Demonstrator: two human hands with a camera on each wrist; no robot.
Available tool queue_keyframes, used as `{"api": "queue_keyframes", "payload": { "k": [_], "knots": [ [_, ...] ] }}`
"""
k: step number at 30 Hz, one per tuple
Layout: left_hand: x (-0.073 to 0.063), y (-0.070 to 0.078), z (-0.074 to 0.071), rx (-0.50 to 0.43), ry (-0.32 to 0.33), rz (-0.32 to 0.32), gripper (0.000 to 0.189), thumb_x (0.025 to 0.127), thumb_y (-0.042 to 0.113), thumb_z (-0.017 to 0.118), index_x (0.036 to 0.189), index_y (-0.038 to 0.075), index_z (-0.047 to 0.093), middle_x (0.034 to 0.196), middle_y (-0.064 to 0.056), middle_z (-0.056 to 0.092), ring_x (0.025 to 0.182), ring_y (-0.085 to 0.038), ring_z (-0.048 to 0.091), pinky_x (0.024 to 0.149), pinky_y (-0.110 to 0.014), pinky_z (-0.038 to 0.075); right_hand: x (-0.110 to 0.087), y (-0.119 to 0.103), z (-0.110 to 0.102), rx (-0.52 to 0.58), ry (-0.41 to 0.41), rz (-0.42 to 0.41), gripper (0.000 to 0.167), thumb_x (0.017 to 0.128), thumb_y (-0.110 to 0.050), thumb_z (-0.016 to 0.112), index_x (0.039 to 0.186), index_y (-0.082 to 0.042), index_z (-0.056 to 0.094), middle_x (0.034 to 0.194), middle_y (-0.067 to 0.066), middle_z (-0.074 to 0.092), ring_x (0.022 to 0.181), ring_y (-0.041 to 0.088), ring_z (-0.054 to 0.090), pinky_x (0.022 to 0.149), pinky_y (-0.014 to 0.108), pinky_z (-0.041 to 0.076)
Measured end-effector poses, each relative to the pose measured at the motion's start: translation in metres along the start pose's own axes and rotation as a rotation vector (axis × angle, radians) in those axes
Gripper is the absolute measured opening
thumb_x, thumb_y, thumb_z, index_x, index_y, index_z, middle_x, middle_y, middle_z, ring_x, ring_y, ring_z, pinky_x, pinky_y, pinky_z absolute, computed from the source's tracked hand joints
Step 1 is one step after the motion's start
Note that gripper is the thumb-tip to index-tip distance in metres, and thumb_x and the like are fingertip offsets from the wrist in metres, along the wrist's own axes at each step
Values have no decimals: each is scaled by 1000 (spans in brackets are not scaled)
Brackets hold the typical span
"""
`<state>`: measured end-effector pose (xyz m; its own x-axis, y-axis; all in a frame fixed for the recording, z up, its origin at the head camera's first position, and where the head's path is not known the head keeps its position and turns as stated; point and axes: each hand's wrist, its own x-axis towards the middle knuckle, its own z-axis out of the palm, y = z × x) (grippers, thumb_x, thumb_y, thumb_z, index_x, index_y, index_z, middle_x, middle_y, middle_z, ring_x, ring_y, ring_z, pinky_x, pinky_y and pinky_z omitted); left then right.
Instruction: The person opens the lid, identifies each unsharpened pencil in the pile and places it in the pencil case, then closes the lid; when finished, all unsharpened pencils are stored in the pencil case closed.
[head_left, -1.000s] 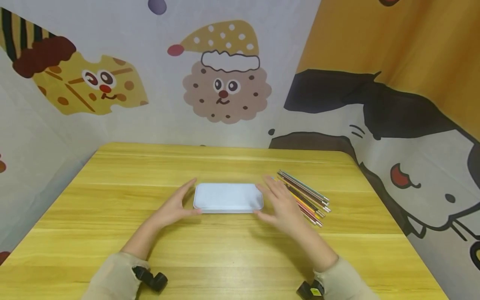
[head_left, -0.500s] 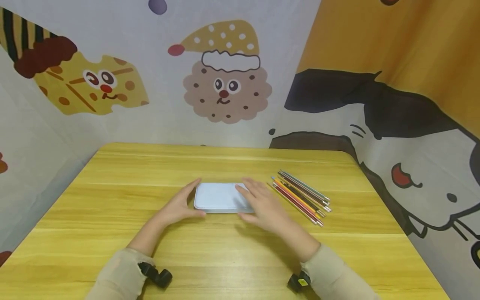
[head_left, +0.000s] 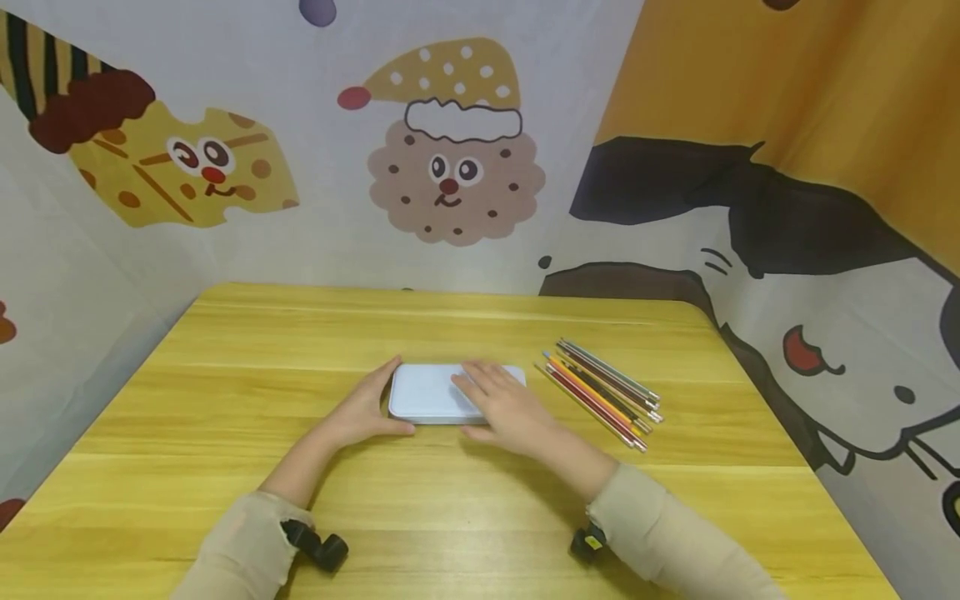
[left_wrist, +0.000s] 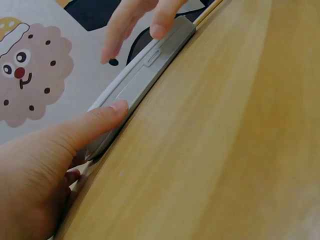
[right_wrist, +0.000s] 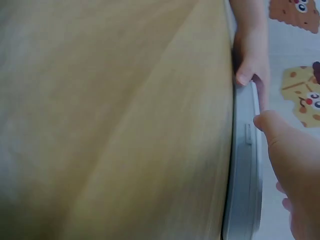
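Observation:
A flat, pale blue-grey pencil case (head_left: pixel 423 392) lies closed in the middle of the table, its long front side towards me. My left hand (head_left: pixel 363 412) holds its left end, thumb along the front side and fingers behind the far edge. Over the right half of the lid is my right hand (head_left: pixel 510 410), fingers extended and loosely spread. In the right wrist view, the right thumb (right_wrist: pixel 272 127) is at the lid's front edge, close to a small latch (right_wrist: pixel 248 134). The left wrist view shows the left thumb (left_wrist: pixel 112 114) pressed on the case's front side.
Several pencils (head_left: pixel 600 396) with metal-tipped ends lie in a loose bundle right of the case. The wooden table (head_left: pixel 450 517) meets a cartoon-printed cloth (head_left: pixel 300 258) at the back. Black wrist cameras (head_left: pixel 318 548) sit by both sleeves.
My right hand has moved left from the case's right end to over the lid, uncovering more of the pencils. The left hand has closed in slightly on the left end. The case stays put.

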<state>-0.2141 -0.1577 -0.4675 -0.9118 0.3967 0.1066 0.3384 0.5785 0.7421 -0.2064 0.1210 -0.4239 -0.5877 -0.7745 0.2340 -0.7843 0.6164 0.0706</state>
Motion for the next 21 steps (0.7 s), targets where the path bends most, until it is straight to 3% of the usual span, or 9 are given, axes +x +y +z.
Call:
{"api": "queue_keyframes", "payload": {
  "k": [11,21],
  "knots": [
    [0,2,1,47,20,16,118,67,47,84,151,0,17,153,-23,22,137,-43,22,108,-56,22,4,-4,6,-69,-142,37,78,92,-50,55,149,-2,31,150,24,29,137,36,29,111,44,24],
    [0,1,1,46,24,15,116,68,45,84,152,0,17,153,-23,23,137,-42,23,108,-56,21,11,-18,6,-196,-222,68,68,96,-36,52,147,4,30,148,29,28,136,40,28,107,47,29]
  ]
}}
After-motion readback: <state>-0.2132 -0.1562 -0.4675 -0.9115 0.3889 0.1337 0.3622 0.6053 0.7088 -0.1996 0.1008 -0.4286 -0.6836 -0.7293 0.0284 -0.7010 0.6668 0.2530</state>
